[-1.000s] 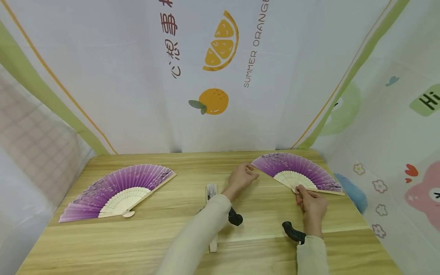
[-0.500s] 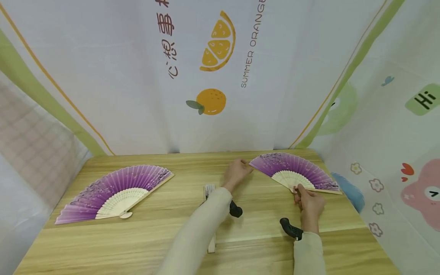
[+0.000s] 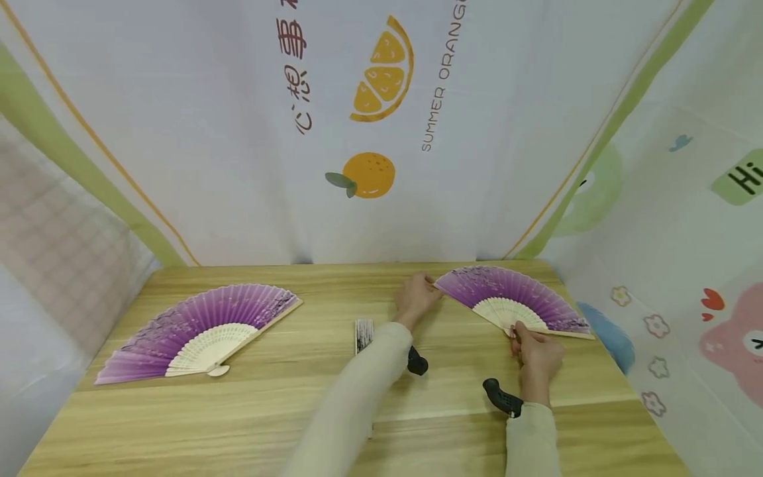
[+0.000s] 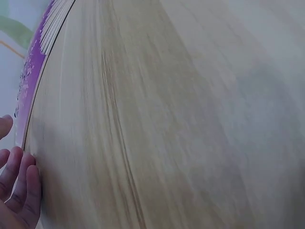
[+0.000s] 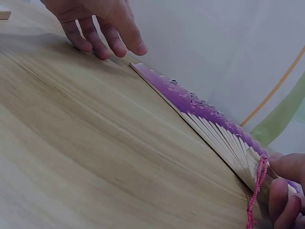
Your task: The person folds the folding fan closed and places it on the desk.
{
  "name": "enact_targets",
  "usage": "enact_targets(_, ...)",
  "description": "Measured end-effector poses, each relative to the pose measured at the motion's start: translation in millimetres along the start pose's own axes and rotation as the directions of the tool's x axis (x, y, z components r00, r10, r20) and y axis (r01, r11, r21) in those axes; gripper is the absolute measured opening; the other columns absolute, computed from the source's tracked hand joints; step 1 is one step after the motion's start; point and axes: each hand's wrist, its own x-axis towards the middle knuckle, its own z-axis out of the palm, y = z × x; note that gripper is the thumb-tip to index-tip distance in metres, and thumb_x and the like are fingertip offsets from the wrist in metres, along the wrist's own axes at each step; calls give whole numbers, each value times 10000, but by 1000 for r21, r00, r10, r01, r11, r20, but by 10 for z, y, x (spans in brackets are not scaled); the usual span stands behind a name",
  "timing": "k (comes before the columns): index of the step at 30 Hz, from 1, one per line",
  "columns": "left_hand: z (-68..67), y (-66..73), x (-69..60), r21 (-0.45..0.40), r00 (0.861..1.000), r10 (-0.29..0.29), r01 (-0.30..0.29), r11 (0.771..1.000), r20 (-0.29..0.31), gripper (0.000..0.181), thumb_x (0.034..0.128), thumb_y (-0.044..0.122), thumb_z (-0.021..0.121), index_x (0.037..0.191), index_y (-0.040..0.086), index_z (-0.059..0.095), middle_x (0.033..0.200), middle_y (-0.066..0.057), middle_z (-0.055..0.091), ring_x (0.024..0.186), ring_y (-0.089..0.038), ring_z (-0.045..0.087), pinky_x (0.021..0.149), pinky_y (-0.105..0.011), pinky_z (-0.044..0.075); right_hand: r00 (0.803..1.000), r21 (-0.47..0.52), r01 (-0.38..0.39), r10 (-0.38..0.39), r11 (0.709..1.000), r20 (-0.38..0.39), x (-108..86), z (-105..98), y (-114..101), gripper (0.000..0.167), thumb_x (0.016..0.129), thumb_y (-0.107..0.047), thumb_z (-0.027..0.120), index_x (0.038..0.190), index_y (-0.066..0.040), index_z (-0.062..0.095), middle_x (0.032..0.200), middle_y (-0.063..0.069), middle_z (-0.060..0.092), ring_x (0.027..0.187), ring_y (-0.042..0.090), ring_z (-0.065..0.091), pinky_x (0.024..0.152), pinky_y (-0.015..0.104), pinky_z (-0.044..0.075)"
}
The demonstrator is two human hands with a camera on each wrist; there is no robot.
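An unfolded purple folding fan (image 3: 503, 288) with pale ribs lies at the back right of the table. My right hand (image 3: 538, 358) pinches it at the pivot end, where a pink cord (image 5: 259, 186) hangs down in the right wrist view. My left hand (image 3: 415, 298) is at the fan's left corner, fingers loosely bent. In the right wrist view the left hand's thumb (image 5: 136, 43) is just above that corner, apart from the other fingers. A folded fan (image 3: 364, 333) lies mid-table, mostly hidden under the left sleeve.
A second unfolded purple fan (image 3: 208, 328) lies on the left of the wooden table (image 3: 238, 424). White printed curtains (image 3: 250, 199) stand behind the table and at its sides. A black curved piece (image 3: 502, 397) sits at the right wrist.
The left hand has shifted slightly back and its fingers have come in closer to the fan's left corner. The right hand keeps its pinch; the fan has hardly moved.
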Motion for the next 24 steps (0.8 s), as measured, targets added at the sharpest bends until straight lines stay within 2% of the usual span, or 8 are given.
enact_targets(5,105,17,53,44,999,2,-1,999,-32,331,882,334,800,1126,123,725,912,25,716,823,-178,665,686,-365,511,1000,-13,-5,4,1000,-17,0,-34,3,202,882,-195,823,855,-18,730,605,-12,666,477,72,597,444,204,486)
enact_targets(11,183,51,75,94,997,-27,35,995,-77,324,877,357,819,1109,141,754,998,-20,724,862,-210,678,682,-379,525,1000,47,-7,6,999,20,-20,-29,16,180,883,-156,821,858,2,739,638,7,689,484,83,585,435,218,477)
enact_targets(14,202,84,89,123,997,-30,40,992,-76,320,881,363,813,1119,153,769,1038,-26,726,876,-218,683,667,-381,524,1000,49,9,-10,999,17,-22,-31,9,176,883,-143,818,829,-2,727,627,-4,687,470,76,581,423,205,466)
enact_targets(21,209,137,125,130,996,-56,64,989,-67,247,868,356,816,899,130,722,831,-11,651,706,-175,601,558,-353,468,1000,77,20,-21,997,15,-33,-32,-22,178,877,-103,817,794,13,709,614,5,685,448,79,572,403,197,444)
enact_targets(24,205,127,134,122,995,-69,77,990,-69,234,864,349,823,933,138,747,848,-7,672,719,-175,618,565,-354,479,999,89,13,-16,996,31,-38,-19,-17,160,884,-93,809,804,9,715,629,9,691,457,76,572,407,199,452)
